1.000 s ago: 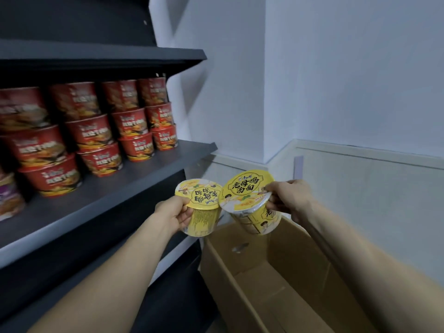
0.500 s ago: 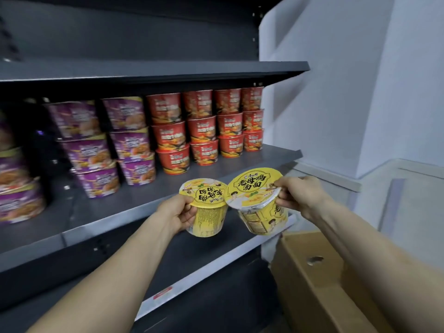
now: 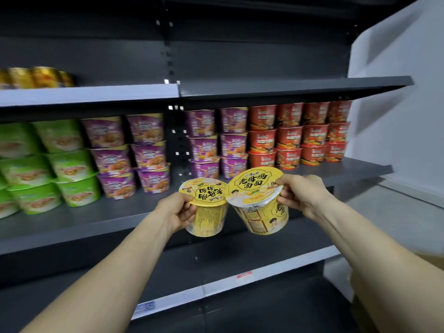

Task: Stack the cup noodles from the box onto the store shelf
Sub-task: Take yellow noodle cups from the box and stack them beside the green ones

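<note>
My left hand grips a yellow noodle cup by its side and rim, held roughly upright. My right hand grips a second yellow noodle cup, tilted with its lid facing me. The two cups touch side by side in front of the middle shelf. Stacked on that shelf are green cups, purple cups and red cups. A corner of the cardboard box shows at the right edge.
The upper shelf holds golden cups at the far left. A lower shelf edge runs below my arms. A white wall bounds the shelving on the right.
The view has swung left from the box to face the shelving, bringing green and more purple cups into sight. Both hands still hold the yellow cups, now level with the middle shelf.
</note>
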Tool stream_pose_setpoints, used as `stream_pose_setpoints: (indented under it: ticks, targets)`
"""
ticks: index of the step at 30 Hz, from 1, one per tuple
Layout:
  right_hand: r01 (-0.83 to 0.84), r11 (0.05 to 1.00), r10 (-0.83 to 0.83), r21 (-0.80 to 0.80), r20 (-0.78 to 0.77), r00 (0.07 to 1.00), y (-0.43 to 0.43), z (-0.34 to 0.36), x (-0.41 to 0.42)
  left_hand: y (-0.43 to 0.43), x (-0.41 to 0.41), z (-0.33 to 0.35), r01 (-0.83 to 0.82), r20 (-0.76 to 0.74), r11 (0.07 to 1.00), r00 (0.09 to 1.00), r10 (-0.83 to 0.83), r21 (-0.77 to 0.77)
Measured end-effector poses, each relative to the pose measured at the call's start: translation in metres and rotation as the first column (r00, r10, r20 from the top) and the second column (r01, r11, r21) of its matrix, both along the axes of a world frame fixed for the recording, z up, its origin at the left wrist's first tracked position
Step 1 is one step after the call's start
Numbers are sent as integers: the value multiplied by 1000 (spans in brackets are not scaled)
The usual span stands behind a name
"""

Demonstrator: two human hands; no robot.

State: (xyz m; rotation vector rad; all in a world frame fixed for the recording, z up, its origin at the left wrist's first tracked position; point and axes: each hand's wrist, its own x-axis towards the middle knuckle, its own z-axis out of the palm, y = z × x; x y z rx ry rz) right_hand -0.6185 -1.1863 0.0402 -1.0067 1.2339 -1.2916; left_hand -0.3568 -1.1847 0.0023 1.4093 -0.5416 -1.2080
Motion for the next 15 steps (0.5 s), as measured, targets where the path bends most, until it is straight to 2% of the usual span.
stream_pose_setpoints:
  ticks: [8, 15]
  targets:
    - [-210, 978, 210, -4, 21, 977, 27, 11, 126, 79, 127, 12, -189, -21, 981, 982, 189, -39]
    - [-382, 924, 381, 7, 50, 923, 31, 16, 238, 138, 227, 17, -388, -58, 920, 921, 385, -60]
